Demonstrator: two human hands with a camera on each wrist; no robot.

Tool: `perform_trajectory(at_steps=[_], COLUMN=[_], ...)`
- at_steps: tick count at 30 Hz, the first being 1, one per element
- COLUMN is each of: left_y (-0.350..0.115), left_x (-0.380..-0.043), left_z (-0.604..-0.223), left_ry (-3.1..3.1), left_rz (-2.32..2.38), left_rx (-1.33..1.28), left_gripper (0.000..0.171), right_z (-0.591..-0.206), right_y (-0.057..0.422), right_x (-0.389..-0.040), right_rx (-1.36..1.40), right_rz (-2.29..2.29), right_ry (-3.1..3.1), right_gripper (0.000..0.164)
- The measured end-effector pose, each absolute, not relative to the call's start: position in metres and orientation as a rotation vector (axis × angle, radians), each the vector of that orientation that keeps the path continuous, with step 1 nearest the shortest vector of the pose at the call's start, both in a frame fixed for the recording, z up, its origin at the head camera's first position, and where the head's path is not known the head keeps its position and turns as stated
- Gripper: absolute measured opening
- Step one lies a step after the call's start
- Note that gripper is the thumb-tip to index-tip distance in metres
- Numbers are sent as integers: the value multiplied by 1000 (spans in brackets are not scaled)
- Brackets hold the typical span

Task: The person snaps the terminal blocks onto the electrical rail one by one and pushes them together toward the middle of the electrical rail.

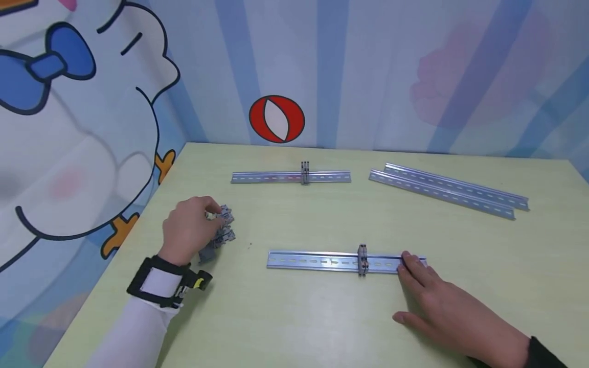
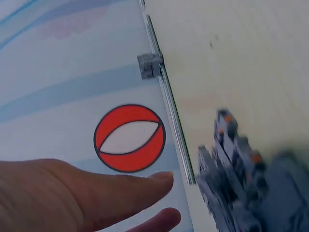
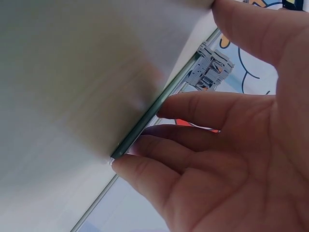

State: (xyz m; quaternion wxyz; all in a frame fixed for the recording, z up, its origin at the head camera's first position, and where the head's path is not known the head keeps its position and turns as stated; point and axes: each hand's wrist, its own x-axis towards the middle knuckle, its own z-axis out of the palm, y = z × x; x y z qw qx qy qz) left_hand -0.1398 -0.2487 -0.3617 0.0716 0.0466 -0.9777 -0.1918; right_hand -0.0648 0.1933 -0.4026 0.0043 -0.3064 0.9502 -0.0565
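A slotted metal DIN rail (image 1: 313, 260) lies across the table's near middle, with grey terminal blocks (image 1: 362, 260) clipped on right of its centre. My right hand (image 1: 448, 306) rests its fingertips on the rail's right end; the thumb is apart on the tabletop side. In the right wrist view, extended fingers (image 3: 193, 108) touch the rail's edge (image 3: 140, 128). My left hand (image 1: 188, 230) is over a pile of loose grey terminal blocks (image 1: 224, 232). In the left wrist view its thumb (image 2: 130, 191) is bent slightly beside the pile (image 2: 231, 179), with nothing visible between thumb and finger.
Farther back lies another rail (image 1: 267, 177) with terminal blocks (image 1: 305, 173) clipped on it. Two bare rails (image 1: 442, 191) lie side by side at the back right. A cartoon-printed wall (image 1: 368, 76) borders the table's back and left.
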Motion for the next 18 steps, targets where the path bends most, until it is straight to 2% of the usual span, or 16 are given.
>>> perform_trajectory(at_steps=[6,11,18], left_y=[-274,-272,-272], left_x=[-137,-142,-140], left_z=[-368,-376,-378], left_ry=[-3033,-3033,-2997], left_rz=[-584,-562,-521], left_rx=[79,-72,-143], left_gripper=[29,32,32], right_z=[-404,-403,-403], right_y=[195,196,194], right_x=[-64,-62,-64], right_rx=[-946,-926,-942], right_rz=[-178,-177,-182], right_ry=[2976,2979,2973], right_gripper=[83,84,84])
